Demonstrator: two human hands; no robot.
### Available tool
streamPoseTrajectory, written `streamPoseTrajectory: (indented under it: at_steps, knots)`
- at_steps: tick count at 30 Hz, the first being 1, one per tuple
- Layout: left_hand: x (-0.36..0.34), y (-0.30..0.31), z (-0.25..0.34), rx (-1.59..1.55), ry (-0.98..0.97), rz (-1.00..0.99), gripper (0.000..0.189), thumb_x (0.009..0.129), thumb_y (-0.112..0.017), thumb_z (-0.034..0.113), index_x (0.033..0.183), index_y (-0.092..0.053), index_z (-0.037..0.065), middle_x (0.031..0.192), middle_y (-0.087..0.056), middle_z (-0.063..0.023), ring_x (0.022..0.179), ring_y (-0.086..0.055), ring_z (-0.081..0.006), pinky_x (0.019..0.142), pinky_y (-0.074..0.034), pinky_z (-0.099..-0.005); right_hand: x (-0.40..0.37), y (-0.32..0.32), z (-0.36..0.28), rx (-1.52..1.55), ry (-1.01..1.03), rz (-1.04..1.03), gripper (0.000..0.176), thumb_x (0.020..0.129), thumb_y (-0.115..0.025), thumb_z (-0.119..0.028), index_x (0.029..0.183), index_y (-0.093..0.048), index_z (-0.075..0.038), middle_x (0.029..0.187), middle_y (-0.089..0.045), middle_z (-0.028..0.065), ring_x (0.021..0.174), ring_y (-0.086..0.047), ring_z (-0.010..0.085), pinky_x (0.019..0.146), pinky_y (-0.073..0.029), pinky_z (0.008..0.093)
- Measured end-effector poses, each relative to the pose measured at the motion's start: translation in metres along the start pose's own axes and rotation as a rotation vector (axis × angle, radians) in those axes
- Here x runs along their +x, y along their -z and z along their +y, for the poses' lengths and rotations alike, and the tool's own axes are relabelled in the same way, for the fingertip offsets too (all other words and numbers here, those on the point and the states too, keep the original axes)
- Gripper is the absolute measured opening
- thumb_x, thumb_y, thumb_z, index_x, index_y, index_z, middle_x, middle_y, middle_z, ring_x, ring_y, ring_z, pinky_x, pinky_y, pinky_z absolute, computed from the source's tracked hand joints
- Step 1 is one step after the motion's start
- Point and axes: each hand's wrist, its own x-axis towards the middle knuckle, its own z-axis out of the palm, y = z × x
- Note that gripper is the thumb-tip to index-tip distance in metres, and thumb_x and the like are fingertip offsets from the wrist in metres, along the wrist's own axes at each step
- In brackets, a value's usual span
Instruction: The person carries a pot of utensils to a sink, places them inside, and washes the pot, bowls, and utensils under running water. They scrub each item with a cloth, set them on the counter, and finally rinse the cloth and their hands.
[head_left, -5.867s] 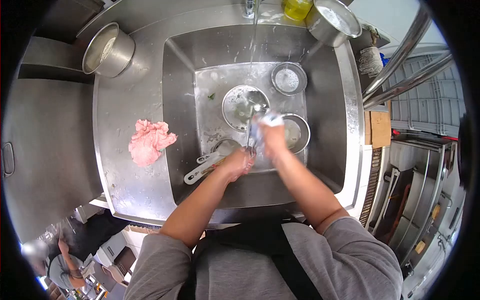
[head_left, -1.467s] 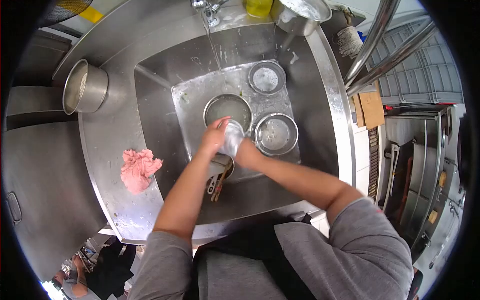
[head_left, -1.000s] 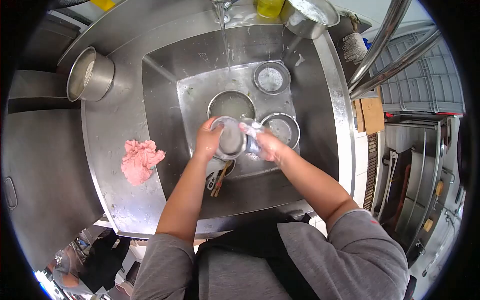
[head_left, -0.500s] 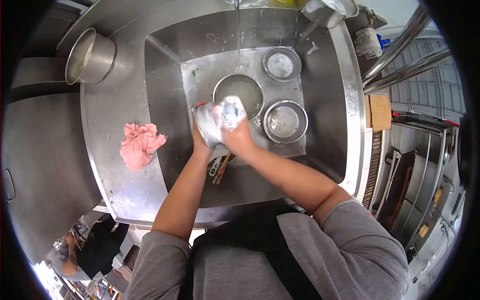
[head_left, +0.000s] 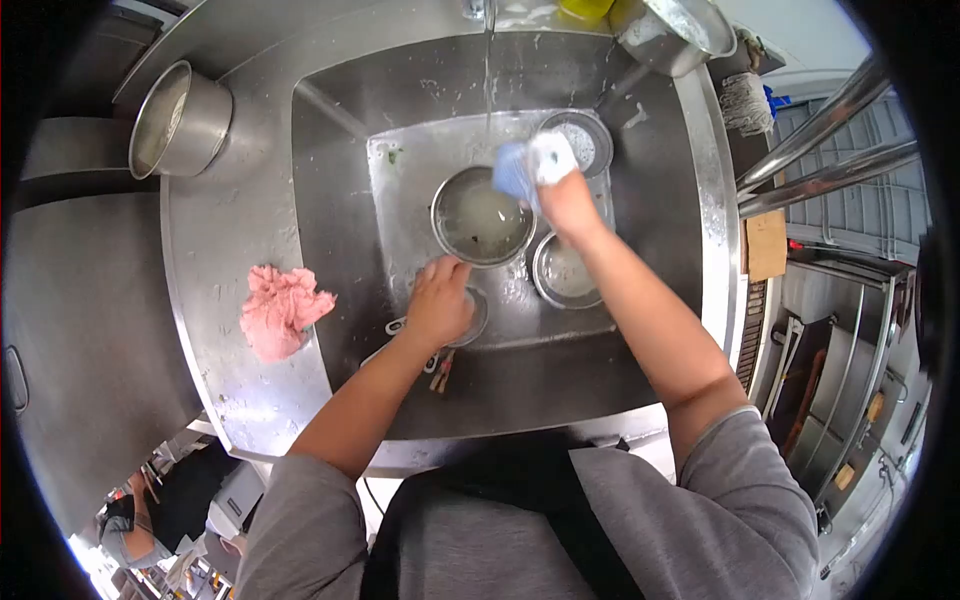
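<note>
Head camera: over the sink, a foamy sponge is clamped in the right hand's grip; whether the bowl under the left hand is grasped cannot be told. Wet metal is best held firmly.

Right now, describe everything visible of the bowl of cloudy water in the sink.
The bowl is round, with a shiny metal-looking rim, upright on the sink floor. It holds cloudy water with a dark speck. The left hand has its fingertips by the near rim; contact is unclear. A blurred blue-and-white item in the right hand hides part of the rim.
</note>
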Motion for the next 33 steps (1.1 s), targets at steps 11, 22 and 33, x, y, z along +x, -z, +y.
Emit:
streamPoseTrajectory:
  at_steps: [11,22,33]
  knots:
    - [0.163,-0.14,-0.065,0.008,0.35,-0.062,0.024,0.086,-0.05,0.014,0.097,-0.066,0.001,0.093,-0.065,-0.0247,0.089,-0.066,-0.0324,0.081,-0.05,-0.0428,0.029,-0.015,-0.095,0.532,-0.315,-0.1,0.021,0.092,-0.052,-0.026,0.103,-0.06,-0.01,0.091,-0.06,0.0027,0.081,-0.057,0.0143,0.07,-0.047,0.0294]
    - [0.084,0.03,0.03,-0.233,-0.081,0.374,0.064,0.066,-0.056,-0.011,0.124,-0.056,0.017,0.093,-0.05,-0.0097,0.089,-0.052,-0.0278,0.082,-0.043,-0.0372,-0.101,-0.033,0.027,-0.102,0.232,0.304,0.035,0.081,-0.06,-0.015,0.112,-0.053,0.001,0.097,-0.06,0.0126,0.092,-0.059,0.0267,0.083,-0.046,0.037]
    - [0.065,0.022,0.035,-0.914,0.377,0.226,0.033,0.097,-0.045,0.023,0.121,-0.055,0.002,0.104,-0.063,-0.0109,0.097,-0.058,-0.0155,0.087,-0.044,-0.0289,-0.065,-0.086,0.058,0.378,-0.521,0.251,0.024,0.078,-0.058,-0.011,0.093,-0.063,0.007,0.089,-0.065,0.0249,0.078,-0.065,0.0343,0.067,-0.049,0.0411]
